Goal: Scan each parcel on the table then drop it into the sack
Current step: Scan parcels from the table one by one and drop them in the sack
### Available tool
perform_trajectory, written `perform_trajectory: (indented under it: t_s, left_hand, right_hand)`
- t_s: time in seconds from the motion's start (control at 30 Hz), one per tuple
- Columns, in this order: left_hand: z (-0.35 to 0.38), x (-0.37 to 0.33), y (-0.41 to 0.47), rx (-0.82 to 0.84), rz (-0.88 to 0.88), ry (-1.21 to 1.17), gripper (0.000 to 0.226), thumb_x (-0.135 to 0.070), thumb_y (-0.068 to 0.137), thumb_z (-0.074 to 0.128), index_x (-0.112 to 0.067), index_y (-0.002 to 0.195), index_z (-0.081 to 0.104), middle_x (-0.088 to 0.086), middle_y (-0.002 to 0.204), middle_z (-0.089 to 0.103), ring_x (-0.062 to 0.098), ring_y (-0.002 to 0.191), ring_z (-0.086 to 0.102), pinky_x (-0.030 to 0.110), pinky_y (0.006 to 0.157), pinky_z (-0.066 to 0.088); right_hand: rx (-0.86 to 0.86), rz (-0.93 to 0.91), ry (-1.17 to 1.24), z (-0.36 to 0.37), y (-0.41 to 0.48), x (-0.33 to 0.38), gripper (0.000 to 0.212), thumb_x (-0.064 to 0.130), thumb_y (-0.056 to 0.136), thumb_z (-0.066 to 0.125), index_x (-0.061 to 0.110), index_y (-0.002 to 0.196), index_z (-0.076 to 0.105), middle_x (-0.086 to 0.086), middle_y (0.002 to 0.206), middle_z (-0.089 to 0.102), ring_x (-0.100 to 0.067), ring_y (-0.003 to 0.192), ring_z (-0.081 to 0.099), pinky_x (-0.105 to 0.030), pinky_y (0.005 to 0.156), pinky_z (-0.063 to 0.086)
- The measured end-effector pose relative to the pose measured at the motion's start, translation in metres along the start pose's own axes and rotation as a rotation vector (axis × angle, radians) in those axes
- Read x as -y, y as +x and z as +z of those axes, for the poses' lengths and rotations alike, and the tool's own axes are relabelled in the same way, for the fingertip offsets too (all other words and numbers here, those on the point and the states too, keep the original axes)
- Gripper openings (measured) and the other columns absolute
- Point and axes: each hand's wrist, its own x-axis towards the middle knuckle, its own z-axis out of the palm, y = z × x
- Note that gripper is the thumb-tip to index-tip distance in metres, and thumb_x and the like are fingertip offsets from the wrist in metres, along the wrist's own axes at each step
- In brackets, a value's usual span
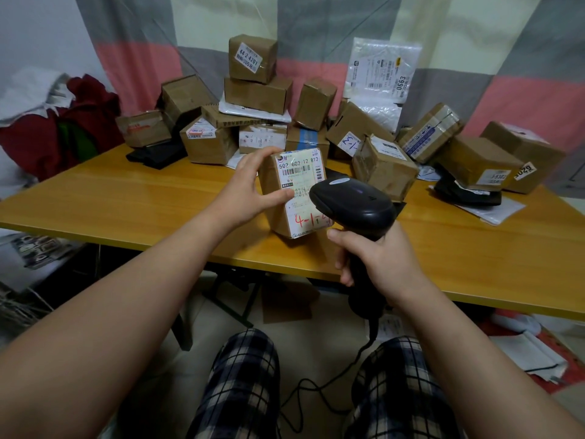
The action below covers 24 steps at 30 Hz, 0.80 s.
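My left hand (250,188) grips a small brown cardboard parcel (296,198) by its left side, label facing me, tilted upright just above the wooden table (126,201). The white label shows a barcode and red handwriting. My right hand (376,258) holds the handle of a black barcode scanner (351,204), whose head sits right in front of the parcel's lower right part. A pile of cardboard parcels (259,93) and a white mailer bag (380,74) fills the back of the table. No sack is plainly visible.
A red bundle of cloth (63,128) lies at the table's left end. Black flat packets (468,191) sit at the right under boxes. The scanner's cable (316,388) trails down between my knees. Papers litter the floor at the right.
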Motion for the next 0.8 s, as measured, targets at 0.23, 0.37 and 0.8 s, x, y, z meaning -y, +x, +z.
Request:
perform_trajectory:
  t_s: [0.23, 0.37, 0.8]
  left_hand:
    - [0.001, -0.001, -0.001, -0.008, 0.004, -0.024, 0.069, -0.024, 0.081, 0.075, -0.032, 0.138, 0.037, -0.001, 0.144, 0.034, 0.006, 0.124, 0.031, 0.026, 0.102, 0.031]
    - [0.007, -0.001, -0.012, -0.016, 0.029, -0.071, 0.071, -0.02, 0.08, 0.076, -0.026, 0.139, 0.037, -0.006, 0.138, 0.032, 0.01, 0.13, 0.032, 0.031, 0.109, 0.032]
    - [-0.044, 0.015, -0.149, -0.658, -0.254, -0.28, 0.072, -0.014, 0.075, 0.079, -0.023, 0.123, 0.026, -0.011, 0.12, 0.04, -0.006, 0.107, 0.051, 0.004, 0.083, 0.04]
  right_hand:
    - [-0.009, -0.014, 0.041, 0.001, 0.001, -0.001, 0.021, 0.027, 0.073, 0.074, 0.017, 0.09, 0.066, -0.001, 0.069, 0.066, -0.02, 0.059, 0.064, -0.033, 0.057, 0.052]
    - [-0.079, 0.06, 0.205, 0.003, 0.019, -0.007, 0.033, 0.014, 0.079, 0.074, 0.029, 0.107, 0.063, 0.016, 0.097, 0.071, 0.007, 0.092, 0.065, -0.014, 0.077, 0.051]
    - [0.342, 0.079, 0.459, 0.122, 0.0, -0.005, 0.039, 0.004, 0.068, 0.076, 0.019, 0.104, 0.069, -0.003, 0.106, 0.073, -0.021, 0.104, 0.068, -0.032, 0.089, 0.055]
